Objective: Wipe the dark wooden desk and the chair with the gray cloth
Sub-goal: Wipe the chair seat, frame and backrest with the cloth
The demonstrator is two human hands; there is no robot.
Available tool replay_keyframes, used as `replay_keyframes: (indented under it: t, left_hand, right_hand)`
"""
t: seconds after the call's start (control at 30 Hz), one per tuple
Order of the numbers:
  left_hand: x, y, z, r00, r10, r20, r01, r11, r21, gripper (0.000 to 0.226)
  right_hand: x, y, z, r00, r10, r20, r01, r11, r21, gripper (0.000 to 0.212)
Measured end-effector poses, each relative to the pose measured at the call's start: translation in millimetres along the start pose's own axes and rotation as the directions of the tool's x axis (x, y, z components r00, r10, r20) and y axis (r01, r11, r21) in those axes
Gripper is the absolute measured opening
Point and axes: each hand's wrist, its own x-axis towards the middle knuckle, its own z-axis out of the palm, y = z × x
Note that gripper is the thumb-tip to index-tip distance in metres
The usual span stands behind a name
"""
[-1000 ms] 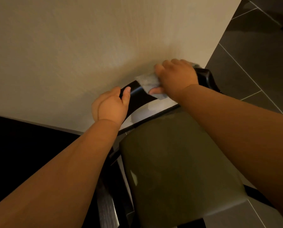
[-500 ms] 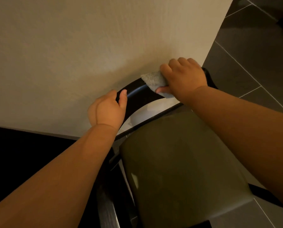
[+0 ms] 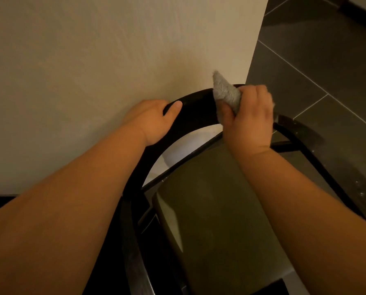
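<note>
Left hand (image 3: pixel 151 121) grips chair back (image 3: pixel 195 111) at 10 o'clock; right hand (image 3: pixel 250 118) holds cloth (image 3: pixel 226 94) against it at 2 o'clock.

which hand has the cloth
The right hand, its fingers curled round the cloth; the left hand grips only the chair by its back rail.

The chair (image 3: pixel 301 135) stands against the wall (image 3: pixel 92 60), its seat (image 3: pixel 216 220) nearer than its back rail (image 3: pixel 195 109). On that rail the left hand (image 3: pixel 150 122) grips to the left of the right hand (image 3: pixel 250 120), which holds the cloth (image 3: pixel 226 92). The floor (image 3: pixel 326 60) lies to the right.
</note>
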Motion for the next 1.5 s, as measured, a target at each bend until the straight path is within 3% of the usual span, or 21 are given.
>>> replay_keyframes:
  t: [0.07, 0.17, 0.33, 0.4, 0.47, 0.57, 0.63, 0.67, 0.77, 0.87, 0.93, 1.03, 1.1, 1.17, 1.23, 1.33, 1.4, 1.5]
  left_hand:
    - [-3.7, 1.6, 0.1, 1.0, 0.017, -0.021, -0.017, 1.0, -0.009, 0.056]
    - [-4.9, 3.7, -3.0, 1.0, 0.01, -0.008, -0.011, 0.998, -0.061, 0.059]
    - [-3.4, 3.4, -5.2, 1.0, -0.005, -0.004, 0.005, 0.994, -0.111, 0.057]
    - [-3.8, 3.7, -6.2, 1.0, -0.023, 0.009, 0.025, 0.989, -0.146, 0.061]
    - [-5.4, 4.7, -8.2, 0.999, -0.047, 0.018, 0.049, 0.984, -0.171, 0.063]
    - [-7.4, 5.4, -10.6, 0.999, -0.047, 0.024, 0.052, 0.975, -0.217, 0.064]
    - [-7.3, 5.3, -10.9, 0.997, -0.065, 0.033, 0.072, 0.962, -0.264, 0.066]
    - [-6.7, 5.1, -10.8, 0.996, -0.085, 0.036, 0.092, 0.955, -0.281, 0.067]
    - [-5.3, 3.7, -8.9, 0.992, -0.119, 0.036, 0.125, 0.946, -0.299, 0.066]
    - [-3.6, 3.0, -8.8, 0.992, -0.115, 0.044, 0.123, 0.954, -0.272, 0.067]
    - [-2.0, 3.4, -9.2, 0.993, -0.102, 0.067, 0.116, 0.958, -0.264, 0.06]
    - [-0.9, 2.8, -7.6, 0.992, -0.082, 0.091, 0.101, 0.968, -0.228, 0.054]
    - [-1.3, 0.7, -5.1, 0.998, -0.048, 0.05, 0.056, 0.981, -0.186, 0.061]
    - [-2.0, -0.2, -4.1, 0.999, -0.036, 0.021, 0.039, 0.986, -0.164, 0.063]
    - [-1.9, -0.8, -4.6, 0.998, -0.042, 0.035, 0.048, 0.982, -0.182, 0.061]
    - [0.2, 0.9, -6.6, 0.99, -0.082, 0.111, 0.111, 0.95, -0.291, 0.051]
    - [0.1, 2.2, -8.5, 0.985, -0.124, 0.119, 0.16, 0.914, -0.372, 0.053]
    - [-4.6, -0.7, -8.9, 0.99, -0.131, 0.054, 0.142, 0.909, -0.392, 0.057]
  right_hand:
    - [-17.9, -20.0, 11.8, 0.966, 0.218, 0.142, -0.24, 0.956, 0.166, 0.045]
    - [-35.5, -44.6, 38.1, 0.797, 0.475, 0.374, -0.592, 0.737, 0.325, 0.048]
    - [-33.2, -81.9, 80.3, 0.552, 0.639, 0.535, -0.833, 0.396, 0.387, 0.047]
    - [-43.9, -98.3, 92.8, 0.437, 0.675, 0.595, -0.892, 0.241, 0.382, 0.062]
    - [-54.3, -110.4, 102.8, 0.392, 0.629, 0.671, -0.907, 0.141, 0.397, 0.088]
    - [-55.4, -109.3, 116.1, 0.323, 0.572, 0.754, -0.92, 0.005, 0.391, 0.15]
    - [-43.6, -112.7, 109.7, 0.271, 0.566, 0.778, -0.94, -0.018, 0.34, 0.175]
    - [-35.4, -116.7, 101.4, 0.266, 0.565, 0.781, -0.944, -0.01, 0.329, 0.169]
    - [-11.0, -112.4, 90.5, 0.305, 0.615, 0.728, -0.915, -0.025, 0.404, 0.124]
    - [-15.0, -111.3, 86.7, 0.402, 0.585, 0.705, -0.891, 0.074, 0.447, 0.129]
    - [-33.2, -128.3, 82.6, 0.393, 0.557, 0.731, -0.914, 0.146, 0.38, 0.119]
    - [-32.7, -145.7, 79.7, 0.34, 0.525, 0.78, -0.934, 0.088, 0.348, 0.148]
    - [-11.6, -133.0, 80.0, 0.312, 0.621, 0.719, -0.907, -0.031, 0.421, 0.158]
    - [0.7, -121.7, 73.4, 0.297, 0.638, 0.711, -0.89, -0.086, 0.448, 0.139]
    - [-10.6, -122.7, 72.4, 0.368, 0.604, 0.707, -0.908, 0.071, 0.412, 0.111]
    - [-39.2, -143.9, 78.9, 0.359, 0.577, 0.734, -0.933, 0.208, 0.293, 0.095]
    - [-40.1, -146.0, 77.6, 0.308, 0.55, 0.777, -0.951, 0.179, 0.251, 0.091]
    - [-17.5, -117.0, 72.7, 0.316, 0.632, 0.707, -0.94, 0.11, 0.322, 0.086]
